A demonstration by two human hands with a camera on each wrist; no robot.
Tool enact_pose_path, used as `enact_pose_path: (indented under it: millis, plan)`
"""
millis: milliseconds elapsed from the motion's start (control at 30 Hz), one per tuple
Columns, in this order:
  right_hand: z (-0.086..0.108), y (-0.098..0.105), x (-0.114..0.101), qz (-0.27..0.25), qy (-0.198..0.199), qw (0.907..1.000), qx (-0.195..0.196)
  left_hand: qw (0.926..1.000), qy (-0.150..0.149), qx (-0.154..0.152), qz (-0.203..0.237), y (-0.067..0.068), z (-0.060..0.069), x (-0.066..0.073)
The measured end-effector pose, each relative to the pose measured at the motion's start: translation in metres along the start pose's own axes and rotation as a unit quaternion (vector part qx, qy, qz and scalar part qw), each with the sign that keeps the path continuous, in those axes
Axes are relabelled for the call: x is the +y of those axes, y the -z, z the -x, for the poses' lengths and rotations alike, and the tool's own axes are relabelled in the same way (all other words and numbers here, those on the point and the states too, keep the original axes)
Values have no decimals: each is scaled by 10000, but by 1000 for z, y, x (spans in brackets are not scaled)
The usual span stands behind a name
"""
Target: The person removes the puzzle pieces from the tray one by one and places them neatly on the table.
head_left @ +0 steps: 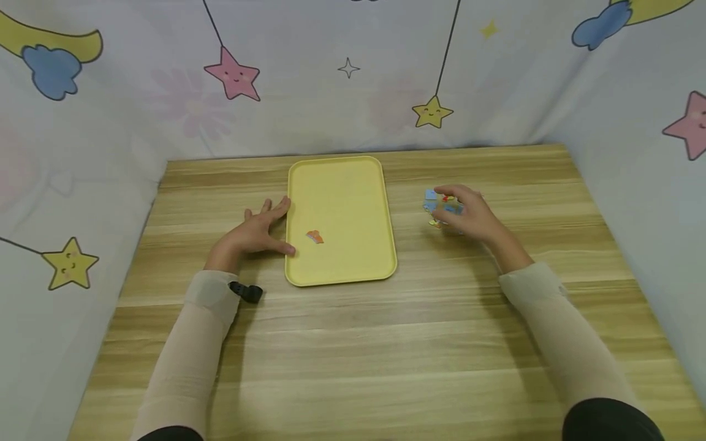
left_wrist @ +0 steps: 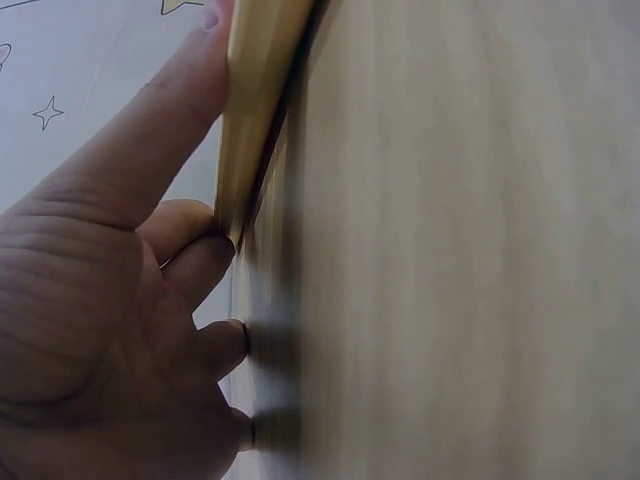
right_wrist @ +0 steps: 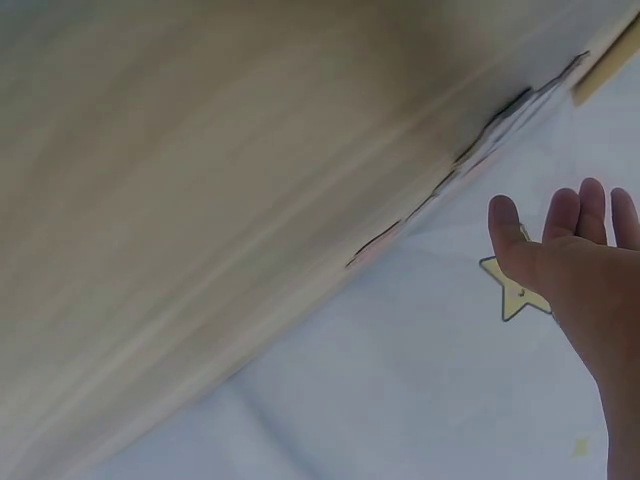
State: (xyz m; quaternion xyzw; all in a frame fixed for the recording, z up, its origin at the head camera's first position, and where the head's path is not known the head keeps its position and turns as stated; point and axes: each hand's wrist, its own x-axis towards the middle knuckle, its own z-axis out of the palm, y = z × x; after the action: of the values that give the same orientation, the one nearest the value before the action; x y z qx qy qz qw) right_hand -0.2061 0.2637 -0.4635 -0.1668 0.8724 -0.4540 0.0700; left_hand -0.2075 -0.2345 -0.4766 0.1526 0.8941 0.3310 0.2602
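Observation:
A yellow rectangular tray (head_left: 353,184) lies on the wooden table, with one small orange puzzle-like piece (head_left: 315,236) on its lower left part. My left hand (head_left: 256,231) touches the tray's left edge with thumb and forefinger, its fingers spread; in the left wrist view the thumb (left_wrist: 160,130) lies against the tray's side (left_wrist: 250,100). To the right of the tray, several flat, mostly blue pieces (head_left: 431,195) with bits of red and yellow lie in a small pile. Over them hovers my right hand (head_left: 469,214), fingers apart and nothing visible between them; it partly hides the pile.
The wood-grain table (head_left: 353,355) stretches in front of the tray and out to both sides. Behind it hangs a white cloth (head_left: 309,79) printed with stars and moons, which also closes off the left and right. A black strap end (head_left: 246,292) sticks out at my left cuff.

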Motion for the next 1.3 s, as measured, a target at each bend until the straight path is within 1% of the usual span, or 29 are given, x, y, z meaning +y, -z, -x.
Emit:
enact_pose_path:
  millis: [133, 233, 367, 433, 700, 933, 1100, 1300]
  plan:
    - [-8, -7, -10, -349, -70, 9994, -2, 10000, -5, 25, 3, 1, 0, 1]
    - [-14, -14, -17, -457, -21, 9990, -21, 10000, -63, 19, 2, 1, -1, 1]
    - [-23, -22, -21, -350, 290, 9989, -104, 10000, -41, 13, 42, 1, 0, 1]
    - [-26, -27, -23, -276, 361, 9989, -106, 10000, 2, 25, 81, 1, 0, 2]
    - [-38, -43, -33, -185, 314, 9990, -277, 10000, -16, -1, 90, 0, 1, 1]
    - [-47, -60, -42, -317, 586, 9966, -488, 9999, -6, 5, 110, 0, 1, 2]
    - [-52, -70, -49, -336, 586, 9963, -538, 9999, -78, 0, 73, 0, 2, 2]
    - [-58, -79, -56, -336, 701, 9950, -621, 10000, -64, -3, 49, 0, 3, 3]
